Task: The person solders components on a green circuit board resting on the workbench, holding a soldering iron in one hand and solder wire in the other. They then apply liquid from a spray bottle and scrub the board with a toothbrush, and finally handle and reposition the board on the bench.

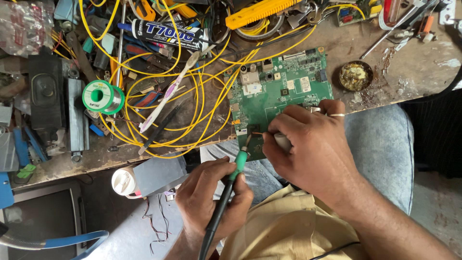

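A black glue tube (pixel 166 33) with a blue cap lies top centre; a dark screen (pixel 45 219) sits bottom left

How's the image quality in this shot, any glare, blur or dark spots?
Head view: even, soft daylight, sharp across the circuit board and both hands; no strong glare; slight wide-angle bend at the edges; the lower left under the bench falls into shadow.

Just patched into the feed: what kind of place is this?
Probably an electronics repair bench: a green circuit board under a soldering iron, a solder spool and tangled yellow wire on the cluttered worktop.
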{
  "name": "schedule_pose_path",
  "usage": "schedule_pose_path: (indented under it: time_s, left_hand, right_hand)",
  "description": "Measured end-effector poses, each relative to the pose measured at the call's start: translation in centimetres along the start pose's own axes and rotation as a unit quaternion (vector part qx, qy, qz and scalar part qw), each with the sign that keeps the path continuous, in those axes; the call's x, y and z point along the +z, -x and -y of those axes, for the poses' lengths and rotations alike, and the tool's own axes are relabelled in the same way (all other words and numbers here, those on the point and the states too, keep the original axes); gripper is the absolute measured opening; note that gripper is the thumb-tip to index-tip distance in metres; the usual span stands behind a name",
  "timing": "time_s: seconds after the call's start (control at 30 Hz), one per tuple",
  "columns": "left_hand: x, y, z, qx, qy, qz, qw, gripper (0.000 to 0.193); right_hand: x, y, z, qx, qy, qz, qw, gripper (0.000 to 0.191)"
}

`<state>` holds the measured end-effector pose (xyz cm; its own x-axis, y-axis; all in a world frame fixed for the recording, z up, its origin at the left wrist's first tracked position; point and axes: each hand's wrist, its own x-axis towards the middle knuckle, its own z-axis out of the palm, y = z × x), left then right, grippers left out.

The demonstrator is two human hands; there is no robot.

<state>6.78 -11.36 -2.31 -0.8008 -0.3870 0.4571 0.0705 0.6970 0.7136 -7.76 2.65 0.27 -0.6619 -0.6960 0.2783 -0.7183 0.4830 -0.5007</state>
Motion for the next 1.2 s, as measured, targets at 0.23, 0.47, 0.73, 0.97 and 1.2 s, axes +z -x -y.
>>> schedule_pose_path:
  time_s: [0.23,0.47,0.73,0.97,1.2]
  left_hand:
    - [0.44,-0.05,-0.06,0.005,0.018,0.011,1.0,0.027]
    - [0.3,-0.13,-0.16,-0.004,0.023,0.01,1.0,0.026]
    - [-0.04,-0.28,-0.11,-0.005,0.005,-0.004,1.0,0.026]
    - [0.51,-0.37,-0.19,-0.006,0.033,0.014,0.999,0.027]
    - [0.2,-0.39,-0.17,0.0,0.01,0.003,1.0,0.028]
  right_hand:
    - [-0.4,0.17,-0.27,0.011,0.01,0.001,1.0,0.012]
    - [-0.42,0.2,-0.32,0.019,0.011,0.011,1.0,0.012]
    - [0.2,-0.27,0.05,0.002,0.01,0.007,1.0,0.012]
    - [-0.52,0.05,-0.37,0.023,0.012,0.007,1.0,0.012]
    - [-0.23,-0.1,-0.22,0.014,0.008,0.005,1.0,0.012]
